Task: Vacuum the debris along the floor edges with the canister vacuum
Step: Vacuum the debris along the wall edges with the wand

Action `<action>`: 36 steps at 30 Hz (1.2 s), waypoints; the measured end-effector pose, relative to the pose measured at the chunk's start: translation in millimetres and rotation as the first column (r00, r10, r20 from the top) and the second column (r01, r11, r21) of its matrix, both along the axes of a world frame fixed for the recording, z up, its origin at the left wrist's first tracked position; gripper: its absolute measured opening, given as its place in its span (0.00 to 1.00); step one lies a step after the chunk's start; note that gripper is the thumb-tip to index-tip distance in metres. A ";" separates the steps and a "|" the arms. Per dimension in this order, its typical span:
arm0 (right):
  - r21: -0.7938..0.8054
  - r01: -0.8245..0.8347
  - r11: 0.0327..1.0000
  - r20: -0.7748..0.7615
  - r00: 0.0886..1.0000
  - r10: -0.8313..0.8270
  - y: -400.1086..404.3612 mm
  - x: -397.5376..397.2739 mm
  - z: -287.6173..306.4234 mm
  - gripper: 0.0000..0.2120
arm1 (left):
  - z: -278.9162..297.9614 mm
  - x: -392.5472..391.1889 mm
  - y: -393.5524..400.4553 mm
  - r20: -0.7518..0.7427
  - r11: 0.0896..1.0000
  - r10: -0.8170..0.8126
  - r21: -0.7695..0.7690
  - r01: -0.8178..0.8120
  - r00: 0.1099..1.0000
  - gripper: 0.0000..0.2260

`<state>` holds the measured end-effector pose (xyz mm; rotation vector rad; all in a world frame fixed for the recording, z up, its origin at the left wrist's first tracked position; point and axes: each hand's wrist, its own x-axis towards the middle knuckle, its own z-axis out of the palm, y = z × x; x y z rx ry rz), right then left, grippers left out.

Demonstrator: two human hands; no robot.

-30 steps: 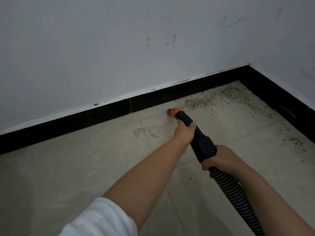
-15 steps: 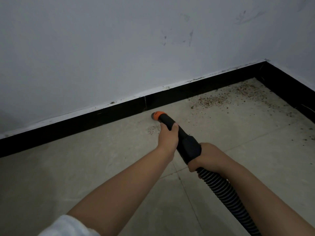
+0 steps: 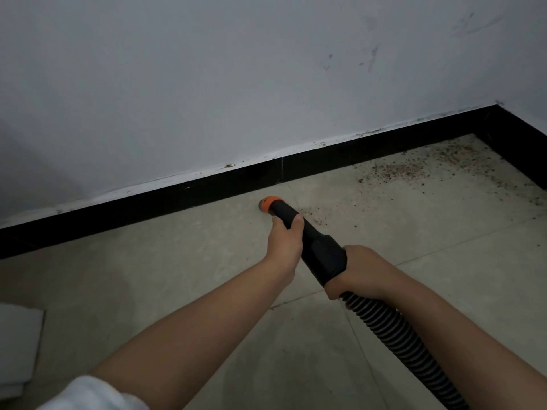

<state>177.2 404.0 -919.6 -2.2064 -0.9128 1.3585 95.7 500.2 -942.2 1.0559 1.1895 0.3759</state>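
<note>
Pale floor tiles (image 3: pixel 177 291) meet a black baseboard (image 3: pixel 148 202). Left hand (image 3: pixel 285 244) and right hand (image 3: pixel 359 272) fingers wrap the stiff, light black vacuum nozzle with orange tip (image 3: pixel 310 241); its ribbed hose (image 3: pixel 399 344) bends. Brown crumbs (image 3: pixel 399 170) lie beyond the fingers, rightward.

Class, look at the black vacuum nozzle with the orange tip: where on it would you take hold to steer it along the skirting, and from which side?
Grip the black vacuum nozzle on its narrow tube just behind the orange tip, coming from above and the left, as the left hand does. The right hand suits the thicker rear collar where the ribbed black hose joins.
</note>
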 end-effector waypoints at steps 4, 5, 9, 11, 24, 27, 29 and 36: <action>-0.010 -0.010 1.000 -0.004 1.000 0.010 -5.6 0.0 3.5 0.12 | 2.4 -2.7 -7.2 -0.030 1.000 -0.013 0.003 0.013 0.999 0.25; -0.010 -0.013 1.000 -0.007 1.000 0.013 -6.4 -0.4 3.9 0.12 | 2.4 -3.5 -8.3 -0.033 1.000 -0.008 -0.001 0.008 0.999 0.26; -0.013 -0.046 0.999 -0.019 0.999 0.046 -6.5 -5.0 5.4 0.11 | 3.7 -10.3 -11.4 -0.047 0.999 0.039 -0.008 -0.039 0.998 0.26; -0.019 -0.066 0.998 -0.028 0.997 0.066 -7.1 -9.1 6.8 0.11 | 2.9 -15.9 -13.5 -0.061 0.998 0.063 0.000 -0.063 0.996 0.26; -0.015 -0.110 0.994 -0.015 0.994 0.110 -20.9 -13.3 -5.0 0.13 | 5.9 -24.7 -30.7 -0.081 0.997 0.073 0.027 -0.071 0.994 0.26; -0.010 -0.111 0.994 -0.064 0.992 0.111 -11.0 -19.0 -11.9 0.13 | 4.6 -31.3 -25.0 -0.103 0.995 0.088 0.046 -0.083 0.991 0.26; 0.004 -0.113 0.994 -0.085 0.990 0.113 0.9 -27.3 -16.1 0.13 | 3.7 -38.0 -15.0 -0.108 0.993 0.105 0.065 -0.099 0.989 0.25; 0.021 -0.178 0.984 -0.155 0.972 0.179 37.9 -58.0 -18.4 0.11 | 9.4 -66.9 9.0 -0.140 0.966 0.252 0.093 -0.241 0.958 0.23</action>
